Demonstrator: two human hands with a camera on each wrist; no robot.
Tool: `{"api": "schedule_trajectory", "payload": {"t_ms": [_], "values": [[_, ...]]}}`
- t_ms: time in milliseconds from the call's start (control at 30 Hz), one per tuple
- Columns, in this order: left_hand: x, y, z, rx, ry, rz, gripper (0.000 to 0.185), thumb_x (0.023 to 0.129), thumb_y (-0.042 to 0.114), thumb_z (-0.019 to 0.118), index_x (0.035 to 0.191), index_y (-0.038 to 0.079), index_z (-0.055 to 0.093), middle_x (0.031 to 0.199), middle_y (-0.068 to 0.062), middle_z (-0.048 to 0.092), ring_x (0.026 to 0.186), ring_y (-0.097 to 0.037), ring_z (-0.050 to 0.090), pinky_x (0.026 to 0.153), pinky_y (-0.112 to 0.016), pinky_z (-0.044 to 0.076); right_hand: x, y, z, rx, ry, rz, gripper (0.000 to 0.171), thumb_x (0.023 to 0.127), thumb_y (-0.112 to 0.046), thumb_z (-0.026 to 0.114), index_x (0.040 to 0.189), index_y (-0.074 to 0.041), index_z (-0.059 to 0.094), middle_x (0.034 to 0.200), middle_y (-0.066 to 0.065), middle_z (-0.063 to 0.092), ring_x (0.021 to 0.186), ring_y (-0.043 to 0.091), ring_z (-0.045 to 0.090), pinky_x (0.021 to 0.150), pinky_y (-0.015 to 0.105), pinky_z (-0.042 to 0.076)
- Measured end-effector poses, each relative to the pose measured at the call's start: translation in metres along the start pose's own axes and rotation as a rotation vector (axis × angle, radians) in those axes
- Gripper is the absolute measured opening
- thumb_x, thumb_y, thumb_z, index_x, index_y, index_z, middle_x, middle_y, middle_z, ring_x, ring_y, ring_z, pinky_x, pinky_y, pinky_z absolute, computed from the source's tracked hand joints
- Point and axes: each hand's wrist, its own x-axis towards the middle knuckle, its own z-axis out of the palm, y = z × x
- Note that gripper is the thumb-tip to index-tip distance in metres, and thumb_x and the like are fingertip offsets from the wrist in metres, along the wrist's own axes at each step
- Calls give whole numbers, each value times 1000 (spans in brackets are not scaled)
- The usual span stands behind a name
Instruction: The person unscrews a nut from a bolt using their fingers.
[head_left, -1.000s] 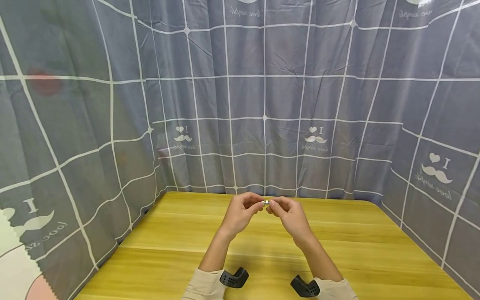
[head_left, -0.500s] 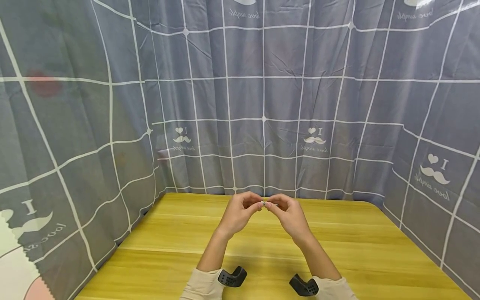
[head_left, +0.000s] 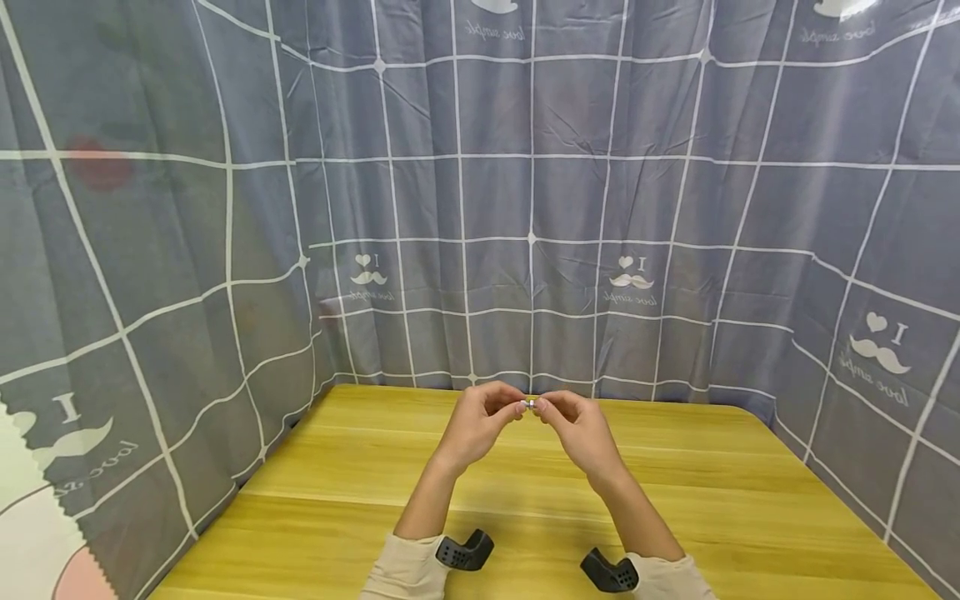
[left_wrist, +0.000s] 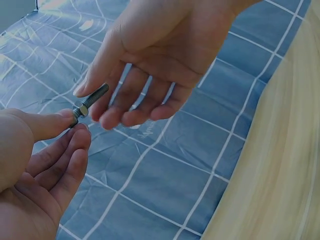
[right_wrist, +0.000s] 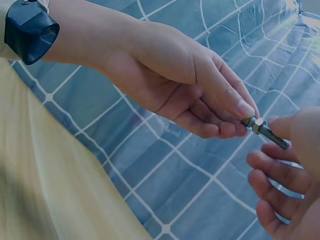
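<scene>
My left hand [head_left: 480, 425] pinches one end of a small metal bolt [right_wrist: 276, 138] between thumb and fingertips, which hide that end. A hex nut [left_wrist: 82, 110] sits on the bolt, just past the left thumb. The threaded shank sticks out beyond the nut towards my right hand [head_left: 581, 429]. In both wrist views the right thumb and fingers lie loosely around the shank, the thumb tip close beside the nut and apart from the index finger. Both hands are raised over the table in front of me.
A yellow wood-grain table [head_left: 360, 467] lies below the hands. Grey curtains [head_left: 570, 200] with white grid lines hang behind it and at both sides. Each wrist wears a black camera mount [head_left: 465, 550] over a light sleeve. A pale patterned cloth [head_left: 37, 517] shows at lower left.
Half a second ago the right thumb and fingers were close on the nut, almost meeting the left fingertips. Now they are a little further right and the nut shows more. The left hand stays nearly still.
</scene>
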Motion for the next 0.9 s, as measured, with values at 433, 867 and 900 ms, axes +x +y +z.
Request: {"api": "schedule_trajectory", "payload": {"t_ms": [433, 867, 900], "values": [[0, -2, 3, 16, -16, -1, 9, 99, 5, 71, 104, 0, 75, 94, -9, 74, 80, -16, 68, 73, -31, 58, 0, 1, 0, 34, -27, -43, 24, 100, -14, 72, 120, -2, 70, 118, 10, 69, 109, 27, 66, 94, 40, 53], [-1, -3, 2, -3, -26, 16, 10, 99, 6, 70, 105, 0, 75, 94, -11, 74, 81, -20, 69, 76, -31, 58, -1, 0, 2, 21, -35, -71, 23, 100, -12, 72, 120, -3, 69, 119, 10, 68, 113, 28, 65, 100, 50, 50], [-1, -3, 3, -6, -24, 12, 10, 99, 6, 70, 105, -1, 75, 95, -12, 75, 82, -21, 70, 76, -30, 58, -1, 0, 2, 15, -30, -68, 25, 100, -14, 71, 122, -2, 69, 120, 9, 68, 113, 28, 65, 99, 50, 50]]}}
